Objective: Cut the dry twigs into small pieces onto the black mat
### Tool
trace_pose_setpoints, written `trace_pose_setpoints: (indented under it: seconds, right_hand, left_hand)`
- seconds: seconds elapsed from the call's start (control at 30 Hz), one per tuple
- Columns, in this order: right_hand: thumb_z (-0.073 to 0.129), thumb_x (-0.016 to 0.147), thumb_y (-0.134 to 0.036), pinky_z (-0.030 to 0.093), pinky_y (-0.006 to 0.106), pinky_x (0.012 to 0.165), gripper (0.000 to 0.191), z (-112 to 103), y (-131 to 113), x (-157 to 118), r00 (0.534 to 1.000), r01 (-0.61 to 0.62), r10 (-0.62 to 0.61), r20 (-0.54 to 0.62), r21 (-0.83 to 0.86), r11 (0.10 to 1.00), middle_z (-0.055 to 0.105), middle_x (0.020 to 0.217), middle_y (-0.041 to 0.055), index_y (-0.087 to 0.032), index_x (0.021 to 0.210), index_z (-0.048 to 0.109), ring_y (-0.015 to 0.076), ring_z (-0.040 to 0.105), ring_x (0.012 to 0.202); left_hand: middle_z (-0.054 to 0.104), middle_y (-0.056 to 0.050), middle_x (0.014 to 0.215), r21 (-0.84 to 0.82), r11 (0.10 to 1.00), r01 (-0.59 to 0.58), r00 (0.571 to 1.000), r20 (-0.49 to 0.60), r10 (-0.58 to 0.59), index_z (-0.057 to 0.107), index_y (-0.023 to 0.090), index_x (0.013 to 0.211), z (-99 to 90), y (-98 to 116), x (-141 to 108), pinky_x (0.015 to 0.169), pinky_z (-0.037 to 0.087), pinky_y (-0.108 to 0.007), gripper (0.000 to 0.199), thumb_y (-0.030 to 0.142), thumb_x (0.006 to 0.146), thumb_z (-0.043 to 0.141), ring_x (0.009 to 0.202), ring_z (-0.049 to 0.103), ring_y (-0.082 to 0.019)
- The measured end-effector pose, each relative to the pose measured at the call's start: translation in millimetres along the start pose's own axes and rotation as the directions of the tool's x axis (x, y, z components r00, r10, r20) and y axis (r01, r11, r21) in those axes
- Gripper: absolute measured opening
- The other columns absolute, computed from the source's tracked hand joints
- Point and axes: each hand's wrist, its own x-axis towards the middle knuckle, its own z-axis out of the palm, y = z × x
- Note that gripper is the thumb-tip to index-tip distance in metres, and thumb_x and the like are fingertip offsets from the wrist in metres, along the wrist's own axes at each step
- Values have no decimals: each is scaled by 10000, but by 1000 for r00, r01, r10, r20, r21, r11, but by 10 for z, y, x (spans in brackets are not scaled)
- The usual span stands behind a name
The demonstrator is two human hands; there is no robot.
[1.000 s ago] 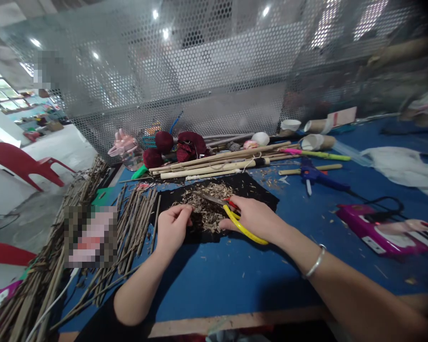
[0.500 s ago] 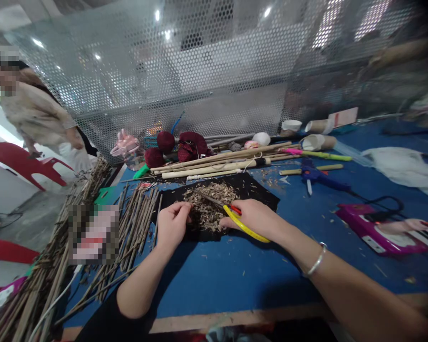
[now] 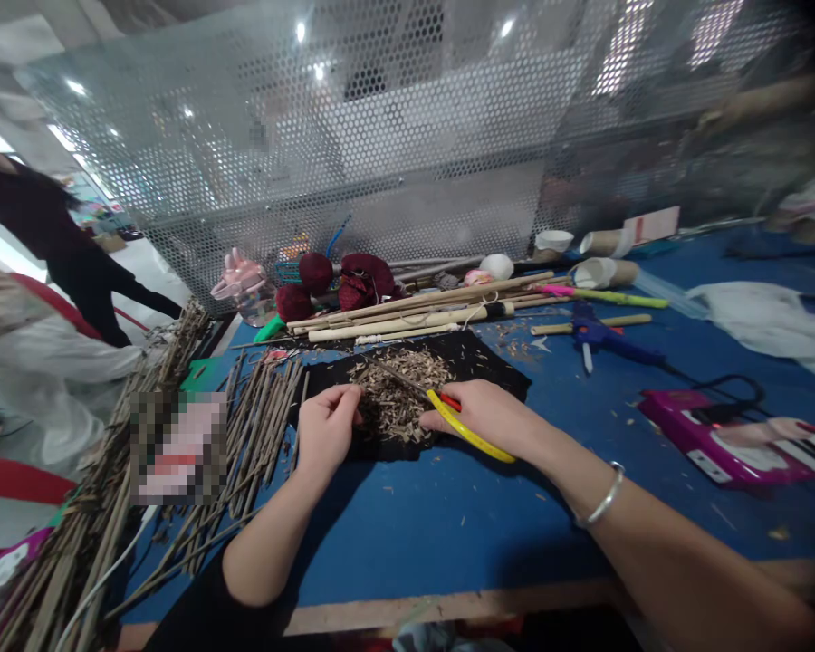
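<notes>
My right hand (image 3: 479, 412) is closed around scissors (image 3: 474, 435) with yellow and red handles. Their blades point up and left over a heap of short, dry stem clippings (image 3: 407, 376). At the left edge of the heap, my left hand (image 3: 327, 424) is closed, with thumb and forefinger pressed together; I cannot make out what is between them. The heap lies on a black cloth (image 3: 493, 362) spread over the blue table. Just left of my left hand is a row of dry brown stems (image 3: 258, 426).
A large bundle of stems (image 3: 101, 489) runs along the left edge. Behind the cloth lie bamboo sticks (image 3: 407, 317) and dark red balls (image 3: 316, 272). On the right are a blue glue gun (image 3: 604, 340) and a magenta power strip (image 3: 706, 444). A person in dark clothes (image 3: 47, 226) stands beyond the left.
Both my hands and the scissors have stayed almost still. In the background at left, the person in light clothing has moved lower and left, and a person in dark clothes has come into view.
</notes>
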Motion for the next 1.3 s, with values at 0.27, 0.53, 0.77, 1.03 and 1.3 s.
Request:
trace_pose_setpoints:
  seconds: [0.27,0.53,0.77,1.03,1.3]
  right_hand:
    - [408,661,-750,269,235,480,577,32,-49,-31,999,48,-48,-2,-57,997,587,675,48,-198,751,550,154,498,558]
    - [531,617,-703,364,265,635,606,87,-38,-40,990,118,-116,-79,20,993,574,933,86,-188,935,509,212,539,807]
    - [564,622,-666,362,266,639,600,169,-75,-16,983,118,-109,-149,48,992,585,883,76,-179,966,508,206,547,793]
    - [482,648,-713,257,231,469,511,151,-74,23,996,22,-22,-88,3,1000,568,631,14,-204,691,504,147,503,547]
    - [571,596,-683,347,257,604,597,123,-88,-25,991,84,-80,-112,31,996,601,875,66,-195,933,506,213,565,783]
  left_hand:
    - [506,17,465,-57,998,3,1000,-21,-4,685,110,821,3,14,-14,413,280,-183,376,441,740,527,419,371,-71]
    - [501,23,457,-91,995,-31,998,43,35,683,116,813,40,19,-35,439,306,-188,361,432,747,520,429,408,-80]
    - [503,19,460,-17,996,-84,993,85,85,681,124,747,49,77,-82,463,324,-193,319,396,753,515,459,435,-95]
    - [509,16,465,17,996,-93,993,77,92,684,121,761,39,50,-55,481,334,-200,333,401,763,502,467,445,-100]
    - [500,22,454,12,995,-99,994,35,99,687,125,785,37,62,-53,496,334,-209,350,419,770,498,466,443,-105]
